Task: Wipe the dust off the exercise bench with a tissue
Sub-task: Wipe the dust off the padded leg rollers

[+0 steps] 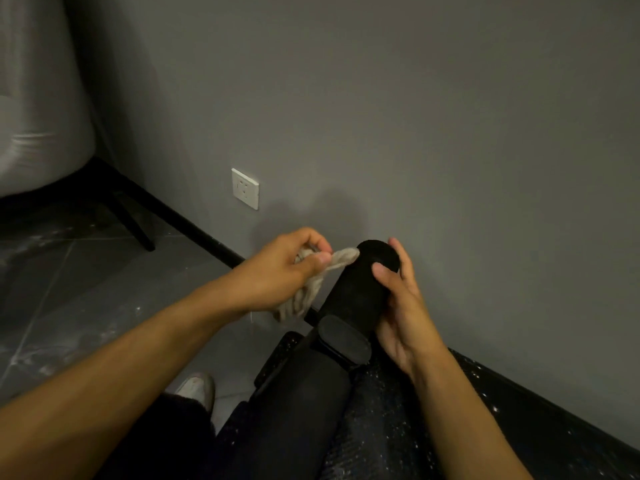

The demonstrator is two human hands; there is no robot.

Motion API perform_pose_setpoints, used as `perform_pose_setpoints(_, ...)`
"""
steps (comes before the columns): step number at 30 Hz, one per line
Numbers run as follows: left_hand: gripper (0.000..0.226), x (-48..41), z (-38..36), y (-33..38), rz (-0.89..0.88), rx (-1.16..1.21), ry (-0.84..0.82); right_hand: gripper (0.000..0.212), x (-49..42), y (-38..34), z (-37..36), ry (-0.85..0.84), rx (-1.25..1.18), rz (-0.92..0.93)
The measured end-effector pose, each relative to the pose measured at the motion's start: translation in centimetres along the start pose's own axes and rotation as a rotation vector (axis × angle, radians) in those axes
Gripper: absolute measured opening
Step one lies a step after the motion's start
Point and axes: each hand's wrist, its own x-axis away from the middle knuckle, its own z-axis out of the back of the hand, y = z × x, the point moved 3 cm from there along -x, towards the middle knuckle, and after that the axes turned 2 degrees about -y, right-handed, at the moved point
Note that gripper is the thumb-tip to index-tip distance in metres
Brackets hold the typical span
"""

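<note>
A black foam roller pad (360, 282) of the exercise bench stands near the grey wall at the centre of the view. My right hand (401, 306) grips the pad from its right side, thumb on top and fingers behind. My left hand (287, 268) pinches a crumpled beige tissue (313, 285), whose tip touches the pad's upper left edge while the rest hangs below my palm. The bench's dark frame (311, 382) runs down towards me, speckled with pale dust.
A white wall socket (245, 188) sits low on the grey wall. A black skirting runs along the floor. A white wrapped object on black legs (38, 133) stands at the far left. My light shoe (197, 389) rests on the dusty grey tiled floor.
</note>
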Motion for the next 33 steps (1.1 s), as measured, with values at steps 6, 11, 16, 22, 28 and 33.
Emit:
perform_pose_setpoints(6, 0.023, -1.1, -1.8, 1.2, -0.144, 0.003, 0.099, 0.091, 0.6, 1.9, -0.2, -0.056, -0.244, -0.122)
perform_pose_setpoints(11, 0.022, 0.1, 0.0, 2.7, -0.217, -0.02, -0.285, 0.062, 0.8, 1.1, -0.5, 0.002, -0.149, -0.15)
perform_pose_setpoints(16, 0.022, 0.8, 0.7, 3.0, -0.313, -0.069, -0.445, 0.052, 0.7, 1.0, -0.4, 0.075, -0.105, -0.154)
perform_pose_setpoints(22, 0.024, -2.0, -1.9, 2.2, -0.593, -0.324, 0.024, 0.039, 0.4, 1.0, -1.0, 0.053, -0.089, -0.106)
perform_pose_setpoints(28, 0.021, 0.5, 1.1, 2.9, -0.315, -0.199, -0.409, 0.038, 0.3, 1.1, -0.6, 0.053, -0.062, -0.123)
perform_pose_setpoints(33, 0.023, 1.3, 0.9, 2.3, -0.337, -0.134, -0.402, 0.038, 0.1, 1.2, -0.6, 0.051, -0.053, -0.111)
